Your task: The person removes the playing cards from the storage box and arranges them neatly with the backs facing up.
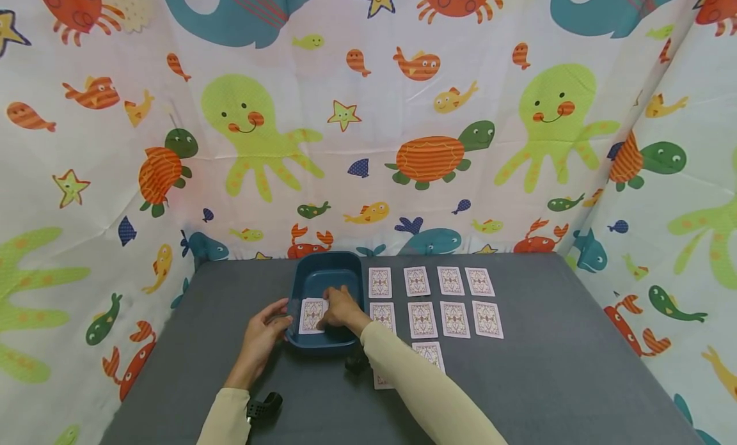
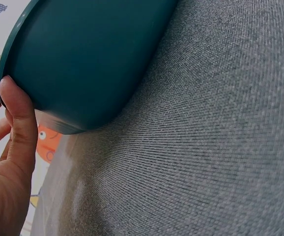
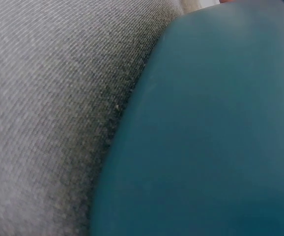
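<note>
A dark blue plastic tray (image 1: 340, 263) stands on the grey table, with a small stack of playing cards (image 1: 311, 316) lying face down in its near left part. My left hand (image 1: 260, 339) holds the tray's left side. In the left wrist view, the thumb (image 2: 21, 113) lies against the outer wall near the rim, with fingers on the other side. Reaching into the tray, my right hand (image 1: 343, 309) grips the cards at their right edge, thumb low and index finger high. The right wrist view shows the tray's outer wall (image 3: 206, 128); the right hand's fingertips are hidden there.
Right of the tray, several face-down playing cards (image 1: 423, 320) lie in rows and columns. My right forearm crosses over the nearest ones and partly covers them. A patterned curtain (image 1: 368, 195) with sea animals hangs behind the table (image 1: 553, 368).
</note>
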`<state>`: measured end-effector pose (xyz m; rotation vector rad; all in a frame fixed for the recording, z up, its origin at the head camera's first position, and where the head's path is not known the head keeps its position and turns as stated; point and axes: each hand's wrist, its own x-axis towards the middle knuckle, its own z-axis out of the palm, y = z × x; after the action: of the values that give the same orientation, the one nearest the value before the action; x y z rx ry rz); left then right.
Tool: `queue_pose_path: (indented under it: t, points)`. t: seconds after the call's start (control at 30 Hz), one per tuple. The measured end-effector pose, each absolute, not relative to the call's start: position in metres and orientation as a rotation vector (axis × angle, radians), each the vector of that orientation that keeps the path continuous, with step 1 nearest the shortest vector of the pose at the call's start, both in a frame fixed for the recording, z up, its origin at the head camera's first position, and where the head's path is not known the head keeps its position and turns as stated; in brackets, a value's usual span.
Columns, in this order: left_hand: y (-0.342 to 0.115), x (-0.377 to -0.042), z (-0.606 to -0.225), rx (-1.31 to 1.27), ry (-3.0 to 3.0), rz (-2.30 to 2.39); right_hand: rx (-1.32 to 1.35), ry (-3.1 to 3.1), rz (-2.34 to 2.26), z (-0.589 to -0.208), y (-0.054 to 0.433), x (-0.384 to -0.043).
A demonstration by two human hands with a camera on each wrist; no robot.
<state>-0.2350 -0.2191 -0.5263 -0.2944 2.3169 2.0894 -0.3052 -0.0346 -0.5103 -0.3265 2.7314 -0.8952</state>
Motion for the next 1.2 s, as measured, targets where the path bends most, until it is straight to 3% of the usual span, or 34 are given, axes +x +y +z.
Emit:
queue_pose_path:
  t: [1.2]
  points:
    - [-0.2199,-0.2365,-0.5295,-0.294,2.31,2.097,-0.374,2.711,-0.812,-0.508,-0.0347,-0.3048]
